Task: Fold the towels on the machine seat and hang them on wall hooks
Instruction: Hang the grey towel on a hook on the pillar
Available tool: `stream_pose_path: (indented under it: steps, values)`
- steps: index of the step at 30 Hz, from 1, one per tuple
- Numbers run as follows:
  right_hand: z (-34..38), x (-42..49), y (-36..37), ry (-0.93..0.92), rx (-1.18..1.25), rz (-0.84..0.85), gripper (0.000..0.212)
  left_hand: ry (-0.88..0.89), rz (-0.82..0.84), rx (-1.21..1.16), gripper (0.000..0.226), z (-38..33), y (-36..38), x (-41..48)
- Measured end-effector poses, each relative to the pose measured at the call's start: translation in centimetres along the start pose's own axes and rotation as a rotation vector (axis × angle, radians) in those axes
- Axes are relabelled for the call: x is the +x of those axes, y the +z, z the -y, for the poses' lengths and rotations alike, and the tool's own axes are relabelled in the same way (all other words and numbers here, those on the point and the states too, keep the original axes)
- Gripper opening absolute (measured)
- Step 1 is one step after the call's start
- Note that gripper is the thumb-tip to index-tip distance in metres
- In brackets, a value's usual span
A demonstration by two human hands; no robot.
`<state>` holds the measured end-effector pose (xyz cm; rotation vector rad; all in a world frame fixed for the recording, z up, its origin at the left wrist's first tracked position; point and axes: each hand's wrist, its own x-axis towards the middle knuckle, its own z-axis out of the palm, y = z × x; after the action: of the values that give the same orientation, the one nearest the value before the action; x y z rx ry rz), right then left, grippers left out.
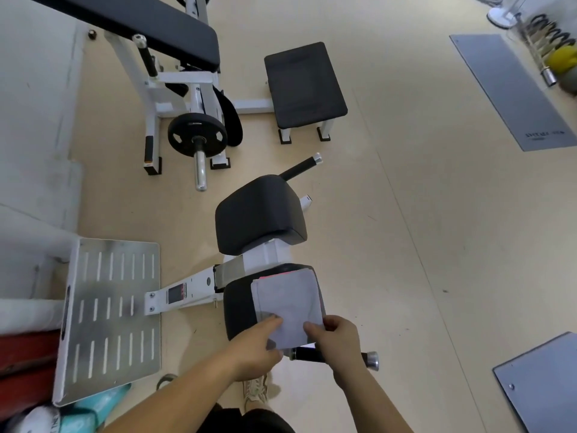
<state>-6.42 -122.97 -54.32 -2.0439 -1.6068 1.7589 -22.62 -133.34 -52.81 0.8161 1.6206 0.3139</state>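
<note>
Grey towel point(285, 303), folded to a rough square, lies flat on the black machine seat point(237, 310) and covers most of its right part; the near edge hangs just past the seat's front. A pink towel point(288, 272) sits under it, only a thin strip showing at the far edge and down the right side.

Left hand point(254, 348) holds the grey towel's near-left corner, fingers on top, thumb tucked at the edge. Right hand point(335, 339) pinches the near-right corner, thumb on top, fingers curled round the side. Both hands are closed on the cloth, close together, with a bare piece of towel between them.

Just beyond the seat is a white frame post, then the black back pad point(259, 214). A black handle with chrome cap point(368, 359) sticks out right, below the right hand; a second handle point(301, 167) sits past the back pad. A white beam point(187, 289) with a red label runs left from the seat to the slotted metal footplate point(109, 307).

Further off: a weight plate point(196, 134) on a chrome bar, a small black bench pad point(306, 85), a long black pad point(140, 20) top left. Grey floor mats point(512, 89) on the right. One shoe point(256, 390) shows below the hands.
</note>
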Motion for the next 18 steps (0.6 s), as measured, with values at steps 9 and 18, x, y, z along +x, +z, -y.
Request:
stream_pose_path:
  steps: [9,18]
  values:
    - [0.7,-1.4,0.8,-0.044,-0.015,-0.122,0.025,-0.007,-0.094,-0.082,0.067,2.0,1.0,0.6]
    - [-0.1,-3.5,-0.4,-0.041,0.217,0.116,0.029,0.033,-0.342,-0.138,0.050,3.2,2.8,0.3]
